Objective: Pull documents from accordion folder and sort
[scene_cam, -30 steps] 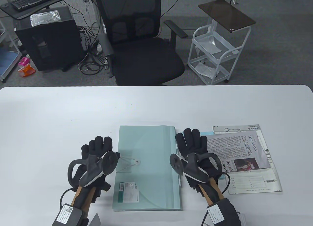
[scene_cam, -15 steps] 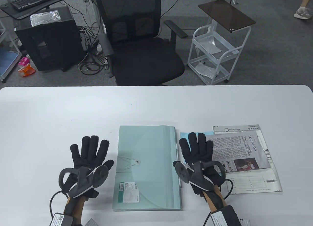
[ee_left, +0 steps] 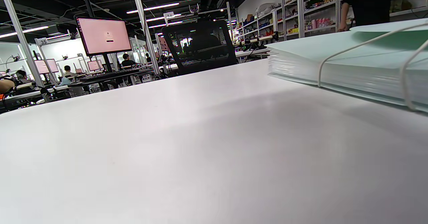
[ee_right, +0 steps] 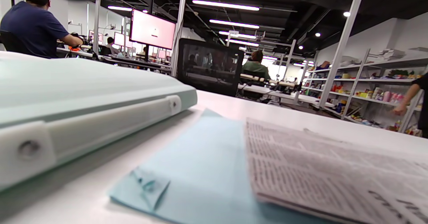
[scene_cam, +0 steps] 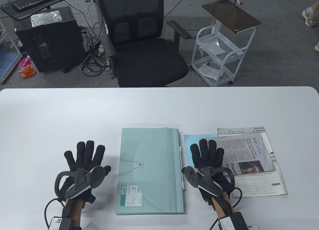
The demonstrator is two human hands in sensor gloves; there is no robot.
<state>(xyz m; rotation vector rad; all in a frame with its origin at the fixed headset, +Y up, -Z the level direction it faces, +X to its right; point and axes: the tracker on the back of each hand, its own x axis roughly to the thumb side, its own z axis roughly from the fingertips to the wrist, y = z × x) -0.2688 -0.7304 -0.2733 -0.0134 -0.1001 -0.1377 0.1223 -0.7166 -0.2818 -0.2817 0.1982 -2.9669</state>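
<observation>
Table view, hidden: the right hand (scene_cam: 208, 156) covers part of the blue sheet (scene_cam: 192, 140) and the newspaper (scene_cam: 245, 152); the printed form (scene_cam: 259, 186) under them is too small to read.
Table view, folder: one accordion folder (scene_cam: 149, 170) lies shut on the bench (scene_cam: 159, 108), between the hands, touching neither.
Table view, hands: left hand (scene_cam: 84, 157) flat, fingers spread wide, holding nothing; right flat on the papers.
Table view, count: one folder, at least three papers right of it.
Left wrist view: folder edge (ee_left: 347, 67) at right with its elastic cord (ee_left: 337, 55); no fingers visible.
Right wrist view: folder spine (ee_right: 90, 117) left, blue sheet (ee_right: 197, 163) and blurred newspaper (ee_right: 334, 174) right.
</observation>
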